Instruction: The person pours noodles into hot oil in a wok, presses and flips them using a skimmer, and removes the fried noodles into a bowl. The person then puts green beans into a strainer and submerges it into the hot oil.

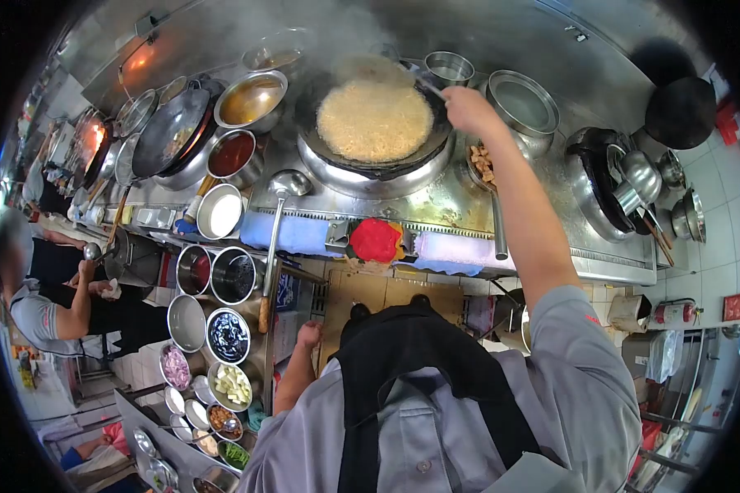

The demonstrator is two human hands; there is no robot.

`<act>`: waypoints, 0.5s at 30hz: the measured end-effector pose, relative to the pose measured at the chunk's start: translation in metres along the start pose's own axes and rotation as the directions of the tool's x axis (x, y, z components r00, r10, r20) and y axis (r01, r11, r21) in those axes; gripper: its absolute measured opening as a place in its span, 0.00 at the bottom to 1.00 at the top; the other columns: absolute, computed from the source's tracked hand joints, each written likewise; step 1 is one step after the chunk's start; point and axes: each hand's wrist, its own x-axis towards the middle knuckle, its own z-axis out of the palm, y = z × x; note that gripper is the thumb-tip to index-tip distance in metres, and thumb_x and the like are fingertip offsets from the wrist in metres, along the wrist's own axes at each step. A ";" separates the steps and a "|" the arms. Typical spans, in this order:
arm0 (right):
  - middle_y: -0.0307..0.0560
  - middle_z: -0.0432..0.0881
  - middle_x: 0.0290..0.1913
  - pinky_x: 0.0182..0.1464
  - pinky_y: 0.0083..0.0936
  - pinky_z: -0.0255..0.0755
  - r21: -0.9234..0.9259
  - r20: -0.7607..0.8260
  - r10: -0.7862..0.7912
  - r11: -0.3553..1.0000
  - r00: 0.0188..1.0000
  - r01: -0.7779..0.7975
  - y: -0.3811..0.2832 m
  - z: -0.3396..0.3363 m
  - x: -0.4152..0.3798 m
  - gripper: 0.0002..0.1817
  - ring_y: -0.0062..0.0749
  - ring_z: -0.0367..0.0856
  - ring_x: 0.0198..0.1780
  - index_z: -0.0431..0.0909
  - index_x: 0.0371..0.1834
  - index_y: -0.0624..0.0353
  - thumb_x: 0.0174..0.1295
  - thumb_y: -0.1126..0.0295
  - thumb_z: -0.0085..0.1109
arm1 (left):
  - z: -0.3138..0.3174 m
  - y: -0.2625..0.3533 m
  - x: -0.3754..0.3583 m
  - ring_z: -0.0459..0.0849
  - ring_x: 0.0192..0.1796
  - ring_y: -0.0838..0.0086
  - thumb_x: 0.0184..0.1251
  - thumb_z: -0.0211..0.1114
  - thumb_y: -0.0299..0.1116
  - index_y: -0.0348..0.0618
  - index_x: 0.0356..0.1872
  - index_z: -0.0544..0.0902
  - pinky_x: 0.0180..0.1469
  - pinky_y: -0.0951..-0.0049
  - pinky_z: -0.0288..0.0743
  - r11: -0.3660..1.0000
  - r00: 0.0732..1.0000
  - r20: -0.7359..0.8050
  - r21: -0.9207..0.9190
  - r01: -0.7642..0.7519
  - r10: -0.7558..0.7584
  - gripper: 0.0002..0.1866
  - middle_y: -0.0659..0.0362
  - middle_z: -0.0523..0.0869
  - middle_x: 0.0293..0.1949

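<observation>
Wok [441, 130]: 12 o'clock, containing foamy yellow liquid [376, 123]. Right hand [467, 112], 1 o'clock: closed around a tool's handle [427, 85]. Left hand [309, 334], 7 o'clock: fingers curled; contents cannot be determined.

a steel counter [469, 215] carries a broad metal ring [378, 188], a wok [441, 123] seated in it. left of the ring stand a bowl [273, 115] of amber liquid [251, 99] and a pot [251, 174] of red sauce [232, 154]; right of it rests a long-handled pan [499, 223] of browned cubes [481, 163]. along the front lie blue, red and lilac cloths [296, 234].
</observation>
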 end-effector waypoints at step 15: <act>0.54 0.75 0.43 0.49 0.31 0.65 0.104 -0.140 -0.077 0.990 0.987 0.092 0.009 -0.105 -0.039 0.15 0.45 0.71 0.47 0.72 0.46 0.55 0.53 0.72 0.47 | -0.003 0.004 -0.024 0.77 0.21 0.70 0.56 0.52 0.33 0.36 0.41 0.71 0.21 0.73 0.70 0.991 0.999 0.005 -0.123 0.054 -0.054 0.14 0.55 0.78 0.24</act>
